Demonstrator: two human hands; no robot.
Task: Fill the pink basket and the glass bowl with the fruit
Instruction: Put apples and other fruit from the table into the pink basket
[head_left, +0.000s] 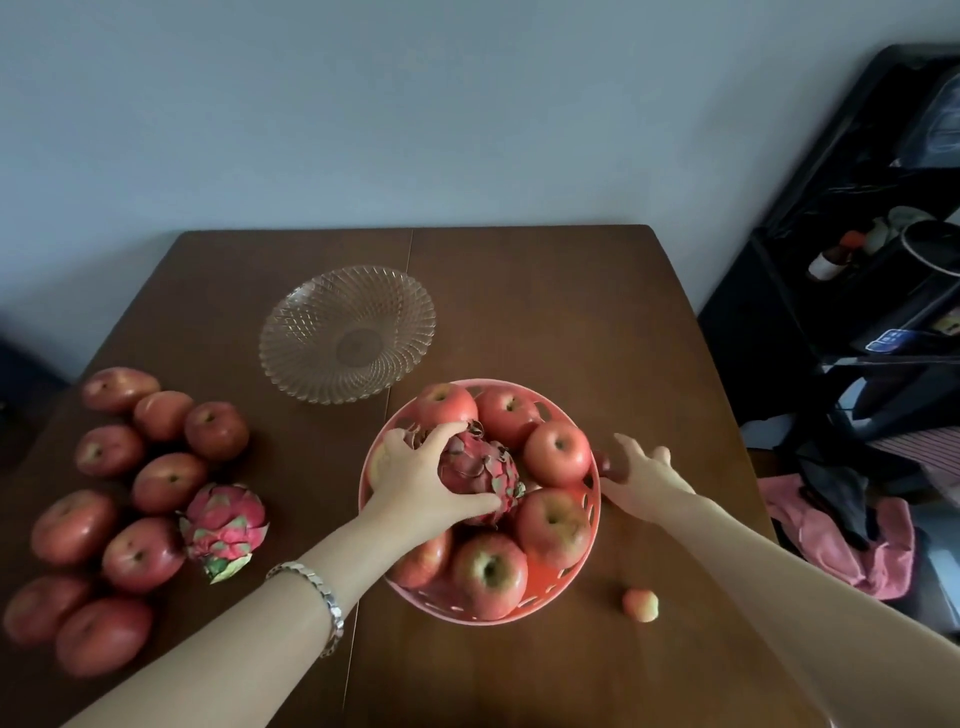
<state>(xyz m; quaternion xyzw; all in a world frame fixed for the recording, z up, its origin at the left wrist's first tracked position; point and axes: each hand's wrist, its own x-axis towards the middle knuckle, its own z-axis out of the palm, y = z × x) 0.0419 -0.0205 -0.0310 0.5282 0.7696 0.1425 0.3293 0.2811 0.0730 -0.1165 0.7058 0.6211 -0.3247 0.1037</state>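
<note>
1. A small bottle (831, 261) with a white label is seen on the dark shelf (769, 322) at the far right; its writing is too small to be read.
2. The pink basket (563, 579) is set on the brown table (545, 312), near and just right of the middle; at least six red apples (556, 453) are packed around its inside, and one more is half hidden under the left wrist.
3. A dragon fruit (483, 470) is laid on top of those apples in the basket's middle; it is gripped by the left hand (421, 483), with fingers curled over its far side and the thumb pressed on its near side; a silver bracelet (326, 597) is worn on that wrist.
4. The glass bowl (311, 364) is placed to the far left of the basket, apart from it; the table's wood is seen through its patterned glass.
5. The right hand (641, 480) is held at the basket's right outer rim, fingers spread and nothing clasped; whether the rim is touched cannot be told; a small dark red thing (604, 461) behind the fingers is mostly hidden.
6. Nine loose apples (169, 480) are gathered along the table's left side; a second dragon fruit (223, 527) is laid just beside them on the right; a small pink fruit (640, 604) is left alone, near and right of the basket.
7. A pink cloth (841, 545) off the table's right edge is partly covered by something dark.
</note>
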